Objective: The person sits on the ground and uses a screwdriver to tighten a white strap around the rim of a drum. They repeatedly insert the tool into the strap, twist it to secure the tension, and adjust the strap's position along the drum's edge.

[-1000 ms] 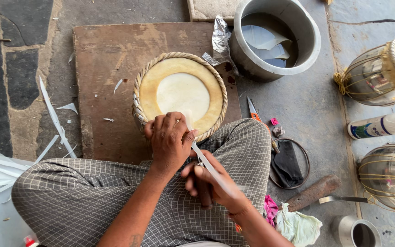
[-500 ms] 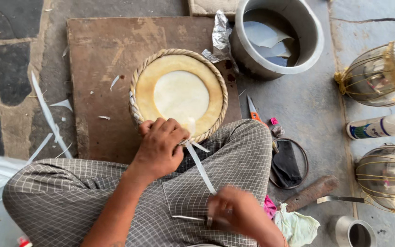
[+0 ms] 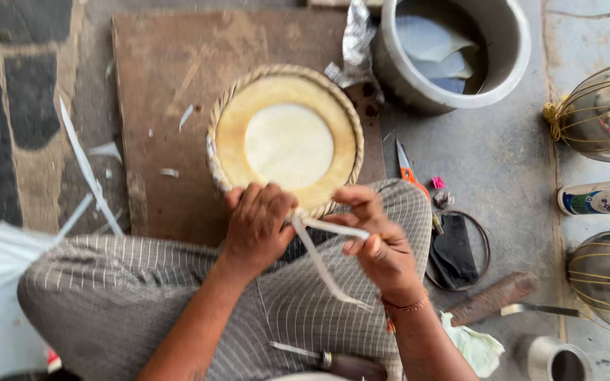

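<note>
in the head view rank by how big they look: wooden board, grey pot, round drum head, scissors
1. wooden board
2. grey pot and round drum head: look alike; the pot is cut off by the frame, so unranked
3. scissors, partly hidden

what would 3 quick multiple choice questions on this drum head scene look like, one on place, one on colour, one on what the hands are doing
1. Where does the round drum head lie?
A. on the brown board
B. inside the grey pot
C. on the metal drum shell

2. What colour is the strip between the hands?
A. red
B. black
C. white

3. What is the state of the right hand?
A. flat on the floor
B. pinching the strip
C. gripping the scissors

Answers:
1 A, the drum head rests on the brown board, its near rim by the lap.
2 C, the strip is pale white against the checked cloth.
3 B, the right hand's fingers close on the strip, while the left hand holds the woven rim.
</note>
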Demonstrator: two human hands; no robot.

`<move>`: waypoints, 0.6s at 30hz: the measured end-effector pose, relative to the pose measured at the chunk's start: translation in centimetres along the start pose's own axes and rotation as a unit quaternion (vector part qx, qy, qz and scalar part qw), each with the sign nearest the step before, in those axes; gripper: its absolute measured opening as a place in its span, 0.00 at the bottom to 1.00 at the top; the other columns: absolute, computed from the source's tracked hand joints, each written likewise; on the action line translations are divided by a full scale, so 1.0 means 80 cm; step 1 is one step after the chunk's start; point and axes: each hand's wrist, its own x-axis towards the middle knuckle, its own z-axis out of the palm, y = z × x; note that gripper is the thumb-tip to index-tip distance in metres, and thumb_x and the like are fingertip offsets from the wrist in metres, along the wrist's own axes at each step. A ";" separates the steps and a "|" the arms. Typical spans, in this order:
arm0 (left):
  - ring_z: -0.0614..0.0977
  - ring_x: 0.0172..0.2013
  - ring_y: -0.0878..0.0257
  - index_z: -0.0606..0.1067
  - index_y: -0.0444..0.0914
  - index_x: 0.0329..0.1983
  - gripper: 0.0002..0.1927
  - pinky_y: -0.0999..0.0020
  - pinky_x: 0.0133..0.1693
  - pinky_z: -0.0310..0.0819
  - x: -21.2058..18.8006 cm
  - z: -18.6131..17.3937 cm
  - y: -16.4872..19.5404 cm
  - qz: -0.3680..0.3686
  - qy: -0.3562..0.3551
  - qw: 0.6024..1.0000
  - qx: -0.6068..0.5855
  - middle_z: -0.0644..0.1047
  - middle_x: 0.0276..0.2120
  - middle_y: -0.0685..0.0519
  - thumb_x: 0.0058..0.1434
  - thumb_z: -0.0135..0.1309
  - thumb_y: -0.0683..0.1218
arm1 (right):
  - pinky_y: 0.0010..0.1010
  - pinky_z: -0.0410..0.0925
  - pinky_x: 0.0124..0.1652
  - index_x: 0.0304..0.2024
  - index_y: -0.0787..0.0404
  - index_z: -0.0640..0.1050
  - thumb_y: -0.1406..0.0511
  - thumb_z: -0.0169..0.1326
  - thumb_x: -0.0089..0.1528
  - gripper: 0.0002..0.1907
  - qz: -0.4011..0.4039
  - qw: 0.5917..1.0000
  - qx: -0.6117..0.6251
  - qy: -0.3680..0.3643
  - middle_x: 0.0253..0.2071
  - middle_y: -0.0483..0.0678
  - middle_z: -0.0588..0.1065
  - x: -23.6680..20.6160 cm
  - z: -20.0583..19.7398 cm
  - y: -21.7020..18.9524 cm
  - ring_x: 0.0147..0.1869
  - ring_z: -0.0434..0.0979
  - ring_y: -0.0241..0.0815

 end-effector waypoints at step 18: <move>0.73 0.38 0.59 0.71 0.45 0.39 0.19 0.58 0.48 0.55 0.003 0.002 0.003 -0.018 -0.011 1.000 0.000 0.72 0.33 0.58 0.48 0.68 0.45 | 0.22 0.57 0.31 0.42 0.70 0.80 0.62 0.52 0.72 0.15 0.218 0.959 0.138 0.118 0.24 0.40 0.66 -0.036 -0.003 -0.003 0.29 0.59 0.31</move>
